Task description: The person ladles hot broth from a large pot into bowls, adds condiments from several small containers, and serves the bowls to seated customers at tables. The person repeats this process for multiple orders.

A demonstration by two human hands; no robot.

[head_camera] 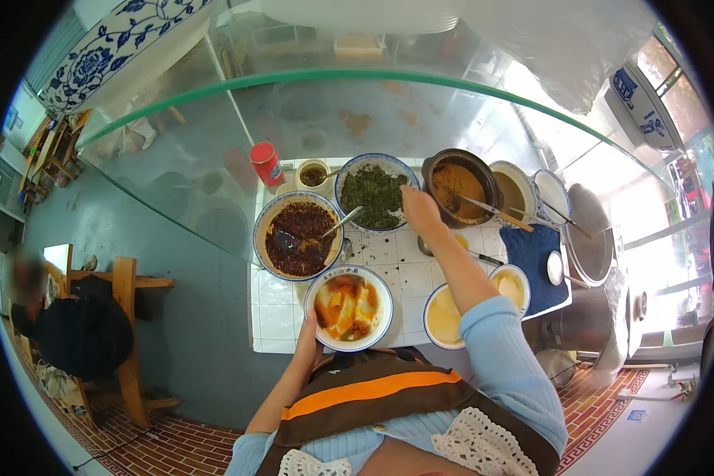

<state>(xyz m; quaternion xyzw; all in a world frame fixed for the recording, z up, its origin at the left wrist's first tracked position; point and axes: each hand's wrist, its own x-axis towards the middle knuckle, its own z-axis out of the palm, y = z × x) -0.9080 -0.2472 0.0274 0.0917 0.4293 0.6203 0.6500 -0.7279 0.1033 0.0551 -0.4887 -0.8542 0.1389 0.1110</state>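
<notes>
My left hand (pixel 309 340) holds the left rim of a white bowl (pixel 349 307) with pale food under reddish-orange sauce, close to my apron. My right hand (pixel 419 208) reaches to the right edge of a blue-patterned bowl of chopped dark green herbs (pixel 370 193); its fingertips are at the herbs, and I cannot tell whether they pinch any. Left of that stands a bowl of dark red chili sauce (pixel 300 238) with a metal spoon (pixel 344 221) in it. A brown clay pot (pixel 461 184) of orange-brown paste, with a spoon in it, stands just right of my right hand.
A curved glass screen (pixel 357 75) rises beyond the white-tiled counter (pixel 273 339). Around me are a red-lidded jar (pixel 266 163), a small cup of sauce (pixel 312 174), two bowls of pale yellow food (pixel 443 315), a blue cloth (pixel 532 256) and a large metal pot (pixel 589 256). A person sits far left.
</notes>
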